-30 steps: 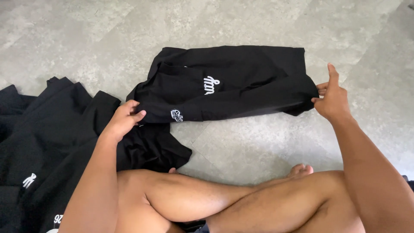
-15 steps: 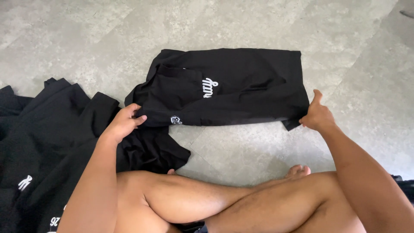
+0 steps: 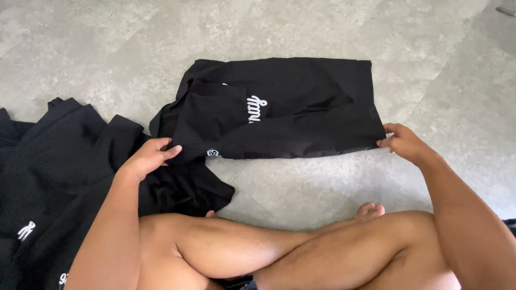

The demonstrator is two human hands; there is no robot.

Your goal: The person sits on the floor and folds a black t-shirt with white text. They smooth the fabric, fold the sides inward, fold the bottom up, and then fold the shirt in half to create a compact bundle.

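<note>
A black garment point(image 3: 290, 107) with small white script lettering lies partly folded on the grey floor in front of me. My left hand point(image 3: 148, 157) pinches its near left edge, fingers closed on the cloth. My right hand point(image 3: 404, 143) grips the near right corner of the same garment, low against the floor. My crossed bare legs point(image 3: 279, 252) fill the bottom of the view, just in front of the garment.
A heap of other black garments point(image 3: 48, 177) with small white marks lies to my left, reaching under my left arm. Grey stone-look floor tiles point(image 3: 107, 43) spread all around. A small dark object point(image 3: 505, 9) sits at the far top right.
My right hand has dropped from a raised, open pose beside the garment down onto its near right corner and closed on it. The left hand has stayed on the left edge.
</note>
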